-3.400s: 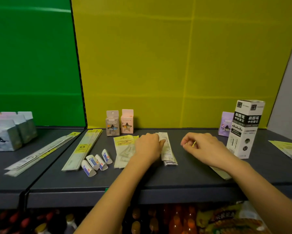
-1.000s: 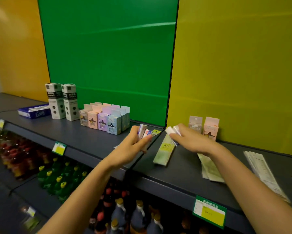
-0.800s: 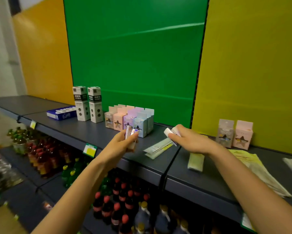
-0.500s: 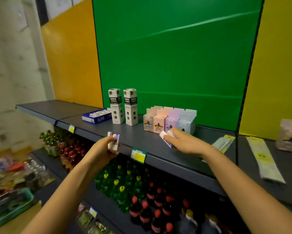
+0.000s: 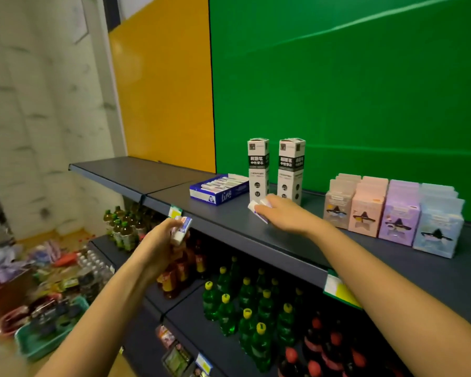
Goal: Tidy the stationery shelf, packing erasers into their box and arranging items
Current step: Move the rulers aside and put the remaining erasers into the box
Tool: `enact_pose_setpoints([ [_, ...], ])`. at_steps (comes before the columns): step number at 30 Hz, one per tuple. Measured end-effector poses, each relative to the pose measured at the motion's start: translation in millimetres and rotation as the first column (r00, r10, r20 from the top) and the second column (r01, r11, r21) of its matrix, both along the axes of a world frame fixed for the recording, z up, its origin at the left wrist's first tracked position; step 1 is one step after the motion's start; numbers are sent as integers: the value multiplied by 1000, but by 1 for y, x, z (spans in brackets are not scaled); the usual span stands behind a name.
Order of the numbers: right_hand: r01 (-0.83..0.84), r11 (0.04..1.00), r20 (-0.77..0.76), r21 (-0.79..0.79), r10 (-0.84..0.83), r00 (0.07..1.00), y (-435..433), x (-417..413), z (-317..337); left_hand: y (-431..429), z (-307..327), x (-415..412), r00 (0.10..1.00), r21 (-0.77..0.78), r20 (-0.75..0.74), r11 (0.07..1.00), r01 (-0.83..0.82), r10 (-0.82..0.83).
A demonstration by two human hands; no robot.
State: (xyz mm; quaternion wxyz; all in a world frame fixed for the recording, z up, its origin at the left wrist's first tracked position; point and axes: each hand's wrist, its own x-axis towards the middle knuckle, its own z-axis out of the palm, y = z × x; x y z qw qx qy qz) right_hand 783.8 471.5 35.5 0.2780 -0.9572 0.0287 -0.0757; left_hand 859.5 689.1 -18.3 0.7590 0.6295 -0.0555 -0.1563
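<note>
Both bare arms reach forward. The left hand [image 5: 160, 240] sits lower, fingers curled round erasers [image 5: 181, 229]; the right hand [image 5: 283, 216], palm down, grips others.

Hands: two were in view, left hand [image 5: 158, 243] and right hand [image 5: 286, 214].
Erasers [image 5: 180, 230]: at least two sat in left hand and about two more in right; exact count was unclear.
Tall black-and-white boxes [image 5: 258, 170]: two stood side by side.
Blue box [image 5: 219, 189]: one.
Small card boxes [image 5: 364, 213]: four rows (grey, pink, purple, pale blue), each several deep.
Price tags [image 5: 175, 212] on shelf [image 5: 228, 227] edge: two.
Green bottles [image 5: 246, 297] below: over ten.
Green basket [image 5: 46, 340] on floor: one.
</note>
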Motion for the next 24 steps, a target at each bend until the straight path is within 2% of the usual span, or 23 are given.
enact_pose_setpoints([
  [8, 33, 994, 49, -102, -28, 998, 19, 137, 9, 15, 23, 126, 990, 169, 142, 986, -15, -10],
  [14, 41, 985, 40, -168, -35, 999, 26, 207, 9, 17, 36, 206, 950, 280, 246, 952, 119, -191],
  [16, 56, 978, 46, -200, -48, 998, 26, 224, 9, 16, 39, 229, 925, 336, 276, 928, 163, -262],
  [19, 73, 972, 68, -223, -59, 996, 27, 241, 7, 9, 43, 258, 876, 440, 361, 886, 143, -320],
  [24, 135, 961, 64, -240, -123, 990, 30, 258, 3, -12, 49, 304, 714, 565, 499, 809, 163, -492],
])
